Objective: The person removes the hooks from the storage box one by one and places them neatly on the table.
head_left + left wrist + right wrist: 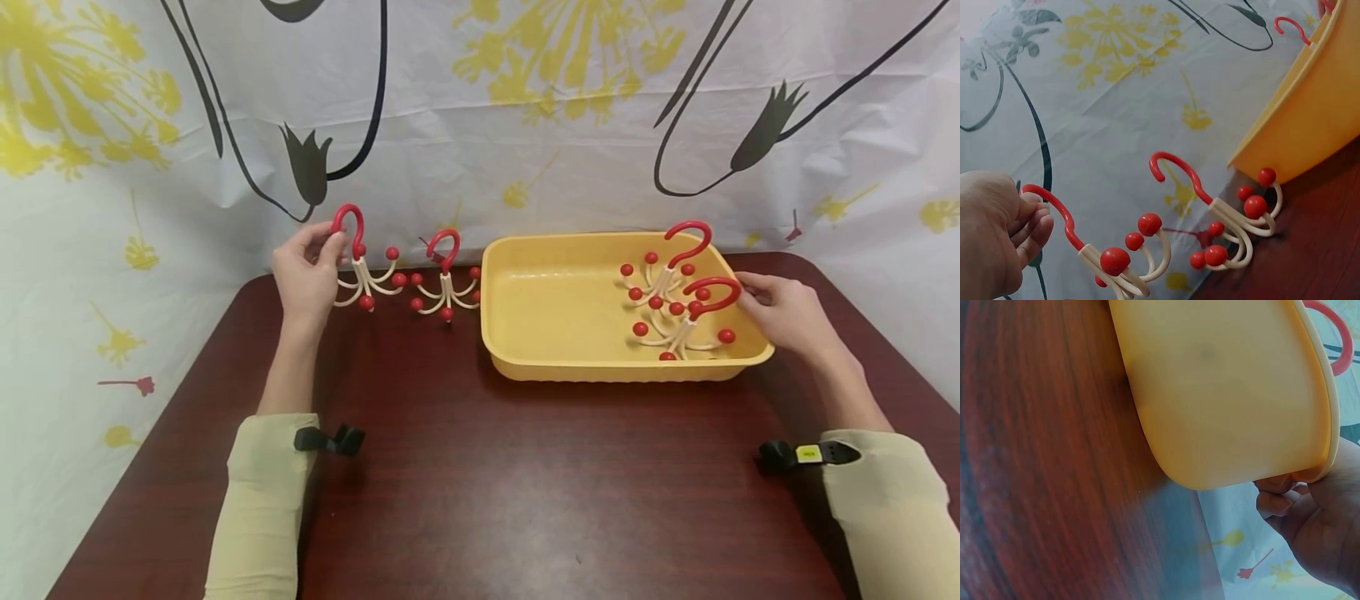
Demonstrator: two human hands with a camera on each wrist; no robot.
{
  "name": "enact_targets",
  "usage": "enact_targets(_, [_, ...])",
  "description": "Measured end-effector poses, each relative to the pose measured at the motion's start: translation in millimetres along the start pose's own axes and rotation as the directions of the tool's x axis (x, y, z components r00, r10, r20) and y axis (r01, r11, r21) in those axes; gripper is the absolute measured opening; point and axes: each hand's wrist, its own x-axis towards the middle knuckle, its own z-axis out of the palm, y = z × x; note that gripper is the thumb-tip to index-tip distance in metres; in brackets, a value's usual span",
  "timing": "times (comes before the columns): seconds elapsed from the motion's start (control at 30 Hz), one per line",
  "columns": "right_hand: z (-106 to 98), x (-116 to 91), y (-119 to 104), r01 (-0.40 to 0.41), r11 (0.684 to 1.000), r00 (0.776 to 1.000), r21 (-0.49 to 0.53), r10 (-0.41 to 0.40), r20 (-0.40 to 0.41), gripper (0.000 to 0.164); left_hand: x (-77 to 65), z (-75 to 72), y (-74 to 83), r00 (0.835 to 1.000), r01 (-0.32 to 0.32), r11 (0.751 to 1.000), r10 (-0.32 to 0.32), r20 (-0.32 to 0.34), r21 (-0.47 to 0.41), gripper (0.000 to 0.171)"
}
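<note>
My left hand [309,268] pinches a multi-arm hook hanger [1072,234] by its red curved top, between thumb and fingers. This hanger has cream arms tipped with red balls. Just to its right, left of the yellow tub [570,373], stands a second such hanger [447,287]. Two more hangers of the same kind, a rear hanger [664,283] and a front hanger [684,332], sit in the right part of the tub. At the tub's right end my right hand [787,317] grips the rim, its fingers curled beneath the lip in the right wrist view.
The dark red-brown table [525,483] carries the tub near its back edge. Behind it hangs a white cloth [435,150] with yellow and grey plant prints, which also covers both sides. Black straps with small devices sit on both sleeves.
</note>
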Motion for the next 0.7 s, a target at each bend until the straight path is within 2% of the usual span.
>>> enact_targets(0.17, [0,0,0,0.001,1.0,1.0,0.002,-0.001,0.003,0.051,1.9,-2.1,-12.7,0.998,0.058,0.998,-0.058,0.0,0.02,0.024])
enact_targets(0.43, [1,0,1,0.002,1.0,1.0,-0.003,-0.002,-0.002,0.051,3.6,-1.4,-34.9,0.992,0.125,0.992,-0.125,-0.003,0.0,0.025])
enact_targets(0.7, [1,1,1,0.006,1.0,1.0,-0.001,-0.006,-0.001,0.05,1.7,3.4,-54.3,0.987,0.16,0.986,-0.161,-0.01,-0.036,0.022])
